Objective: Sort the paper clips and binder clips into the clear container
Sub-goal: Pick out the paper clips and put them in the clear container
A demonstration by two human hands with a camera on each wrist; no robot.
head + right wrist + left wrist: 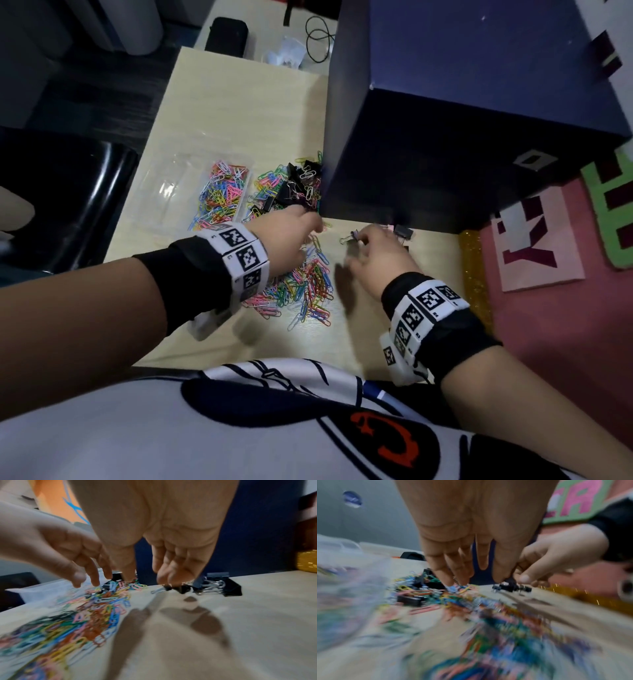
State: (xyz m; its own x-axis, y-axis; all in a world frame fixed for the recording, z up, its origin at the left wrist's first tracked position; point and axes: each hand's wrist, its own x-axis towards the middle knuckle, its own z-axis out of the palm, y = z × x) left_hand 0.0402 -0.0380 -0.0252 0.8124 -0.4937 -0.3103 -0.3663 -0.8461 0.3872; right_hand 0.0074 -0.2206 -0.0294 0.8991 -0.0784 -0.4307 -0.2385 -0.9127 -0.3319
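Left hand [291,236], fingers [448,577] spread, touches loose paper clips [305,287]; right hand [376,257] pinches a binder clip [181,588] (near the blue box [462,137]) on the counter [239,113]; clear container [191,192] lies far left.

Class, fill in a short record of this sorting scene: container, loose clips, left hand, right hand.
container: clear container, coloured paper clips in one compartment
loose clips: paper clip pile on the table; binder clips mixed further back
left hand: left hand reaching into the pile, fingers extended
right hand: right hand fingertips on a small binder clip
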